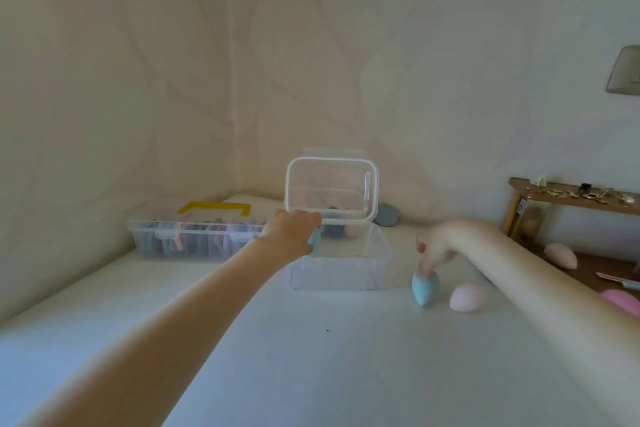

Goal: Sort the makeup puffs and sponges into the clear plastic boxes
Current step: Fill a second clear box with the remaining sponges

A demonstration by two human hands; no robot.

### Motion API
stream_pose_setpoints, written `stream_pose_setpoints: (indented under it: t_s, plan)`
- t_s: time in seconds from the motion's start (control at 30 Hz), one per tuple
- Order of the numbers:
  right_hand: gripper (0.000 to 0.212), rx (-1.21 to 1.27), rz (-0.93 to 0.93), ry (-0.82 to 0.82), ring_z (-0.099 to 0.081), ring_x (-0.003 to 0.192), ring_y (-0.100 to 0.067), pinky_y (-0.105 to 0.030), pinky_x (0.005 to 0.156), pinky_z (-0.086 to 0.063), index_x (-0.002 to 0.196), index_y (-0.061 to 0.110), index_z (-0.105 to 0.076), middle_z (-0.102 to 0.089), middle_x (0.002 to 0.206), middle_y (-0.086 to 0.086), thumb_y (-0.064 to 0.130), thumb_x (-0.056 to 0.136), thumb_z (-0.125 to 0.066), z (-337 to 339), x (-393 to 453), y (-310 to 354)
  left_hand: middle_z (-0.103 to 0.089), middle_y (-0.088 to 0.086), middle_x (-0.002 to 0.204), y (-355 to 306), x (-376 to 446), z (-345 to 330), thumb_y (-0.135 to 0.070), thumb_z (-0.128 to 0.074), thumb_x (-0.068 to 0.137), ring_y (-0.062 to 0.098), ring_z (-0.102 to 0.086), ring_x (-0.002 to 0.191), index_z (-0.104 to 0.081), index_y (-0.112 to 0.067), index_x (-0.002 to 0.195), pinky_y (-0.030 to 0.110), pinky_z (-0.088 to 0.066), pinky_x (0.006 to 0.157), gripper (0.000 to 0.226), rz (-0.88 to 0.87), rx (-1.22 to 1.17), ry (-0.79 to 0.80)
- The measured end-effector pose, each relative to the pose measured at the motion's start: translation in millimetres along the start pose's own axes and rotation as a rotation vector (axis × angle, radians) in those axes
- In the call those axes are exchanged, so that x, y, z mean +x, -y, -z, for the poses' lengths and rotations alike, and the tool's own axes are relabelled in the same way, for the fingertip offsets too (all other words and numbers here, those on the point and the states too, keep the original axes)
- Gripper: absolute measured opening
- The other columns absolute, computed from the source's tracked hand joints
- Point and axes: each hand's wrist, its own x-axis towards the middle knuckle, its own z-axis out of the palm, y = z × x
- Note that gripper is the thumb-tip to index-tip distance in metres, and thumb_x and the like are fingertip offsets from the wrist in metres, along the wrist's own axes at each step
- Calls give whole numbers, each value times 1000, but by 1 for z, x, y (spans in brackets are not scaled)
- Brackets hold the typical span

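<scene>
Teal sponge (pixel 315 240) is gripped in the left hand (pixel 290 231) at the open clear box (pixel 341 262) rim; early release drops it outside. Right hand (pixel 437 250) fingertips pinch a second teal sponge (pixel 425 288) on the worktop (pixel 311 350); it may roll.

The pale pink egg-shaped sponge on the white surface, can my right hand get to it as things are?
Probably yes. The pale pink egg-shaped sponge lies uncovered beside the teal teardrop sponge, which the right hand pinches at its top. Nothing stands between them, though that hand would have to let go first.
</scene>
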Motion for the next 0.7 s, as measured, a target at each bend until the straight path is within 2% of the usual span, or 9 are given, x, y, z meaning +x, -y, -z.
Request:
stream_pose_setpoints:
  t_s: [0.03,0.1,0.27,0.33,0.47,0.53,0.57,0.63,0.7]
  plan:
    - [72,-8,3,36,-43,127,-24,-26,99,-39,146,22,-29,-36,148,-4,53,86,-55,-8,-2,-5,-57,7,124,-2,-1,0,-28,-56,88,29,-56,109,-44,-20,126,33,-39,94,41,2,-22,8]
    - [70,16,51,60,-36,134,-25,-25,96,-35,148,31,-20,-29,152,-2,49,89,-54,-19,-1,-6,-57,5,124,-4,-4,1,-31,-57,87,27,-55,112,-45,-22,125,34,-37,97,41,9,-70,17]
    - [43,84,130,-55,-50,102,-19,-27,87,-43,124,22,-55,-51,131,-2,22,84,-67,-27,11,5,-58,0,125,-20,-16,1,-27,-62,86,20,-56,113,-51,-20,126,30,-42,99,42,-39,-328,82]
    - [36,87,76,-161,-55,102,-21,-31,91,-44,118,20,-59,-58,118,-1,19,82,-65,-21,13,1,-60,2,123,-26,-21,2,-26,-63,86,21,-58,110,-53,-18,124,29,-45,98,41,-71,-366,93]
    - [17,371,132,-525,-57,98,-26,-27,76,-42,101,17,-58,-59,109,-5,15,85,-52,6,-1,1,-63,-1,119,-30,-32,0,-27,-65,84,17,-60,107,-55,-19,120,22,-40,97,39,-105,-404,91]
    - [6,537,246,-598,-55,84,-23,-25,70,-40,86,22,-56,-59,98,-4,17,83,-54,19,-10,13,-63,-2,118,-29,-34,1,-30,-66,82,17,-59,108,-55,-23,120,32,-41,103,40,-118,-387,62]
    - [5,553,292,-564,-56,74,-21,-25,64,-41,83,23,-56,-60,91,-4,18,83,-55,22,-14,22,-62,-2,120,-28,-34,3,-29,-65,82,18,-58,110,-54,-24,121,36,-42,102,41,-118,-352,45]
    - [5,598,372,-344,-55,56,-17,-23,50,-40,81,20,-54,-58,80,-4,19,86,-52,22,-16,41,-59,-2,125,-24,-33,8,-28,-62,84,21,-52,117,-50,-24,126,35,-39,101,43,-116,-224,-4]
    - [4,698,413,-99,-55,54,-15,-19,45,-40,88,14,-51,-57,78,-5,16,90,-49,18,-16,59,-59,-3,125,-17,-32,11,-27,-61,85,20,-51,117,-51,-23,124,31,-38,100,41,-111,-208,-26]
